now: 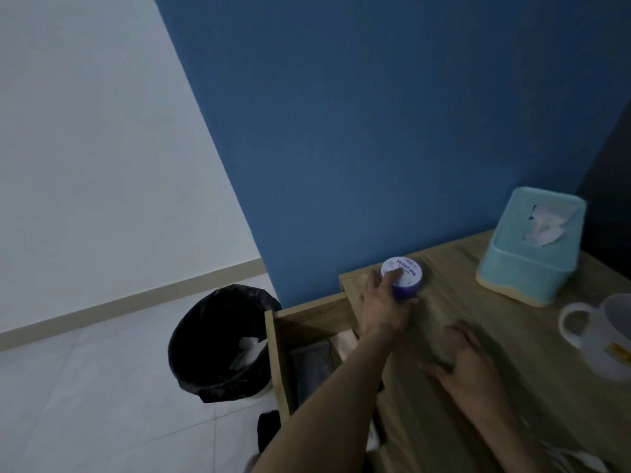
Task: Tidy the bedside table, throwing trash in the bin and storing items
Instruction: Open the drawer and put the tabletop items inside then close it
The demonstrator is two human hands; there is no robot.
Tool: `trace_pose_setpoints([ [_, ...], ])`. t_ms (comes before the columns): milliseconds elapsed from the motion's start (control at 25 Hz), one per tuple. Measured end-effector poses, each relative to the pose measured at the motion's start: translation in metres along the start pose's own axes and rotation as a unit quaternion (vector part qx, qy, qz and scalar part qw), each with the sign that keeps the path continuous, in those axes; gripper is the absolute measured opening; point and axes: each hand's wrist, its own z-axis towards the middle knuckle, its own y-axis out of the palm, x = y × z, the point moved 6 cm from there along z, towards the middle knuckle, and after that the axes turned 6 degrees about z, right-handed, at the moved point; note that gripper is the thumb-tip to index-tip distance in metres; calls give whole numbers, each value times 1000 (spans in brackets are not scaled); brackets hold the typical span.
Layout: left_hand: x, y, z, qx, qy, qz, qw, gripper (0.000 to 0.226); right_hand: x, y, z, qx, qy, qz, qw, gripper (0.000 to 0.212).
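A round purple jar with a white printed lid (406, 273) stands near the back left corner of the wooden bedside table (454, 322). My left hand (382, 302) is wrapped around the jar, one finger lying on its lid. My right hand (467, 363) rests flat on the tabletop, fingers spread, holding nothing. To the left of the table a drawer (280, 356) stands pulled out, with a dark flat item (312, 367) and a pale item inside. A black-lined bin (218, 343) sits on the floor left of the drawer, with white crumpled paper in it.
A light blue tissue box (532, 247) stands at the back right of the table. A white mug (601, 339) sits at the right edge. White items (573, 460) lie at the table's front right. A blue wall runs behind, tiled floor lies left.
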Motion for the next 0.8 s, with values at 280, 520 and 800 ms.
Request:
trace_pose_setpoints([
  [280,-5,2,-20,41,17,-50,998,47,-1,-4,-2,14,-2,-9,1000,70],
  [520,-31,-20,-72,47,-7,-124,991,44,-10,-1,-14,19,18,25,999,51],
  [800,-76,-43,-153,109,-41,-172,978,41,-68,47,-65,-41,29,233,971,35],
])
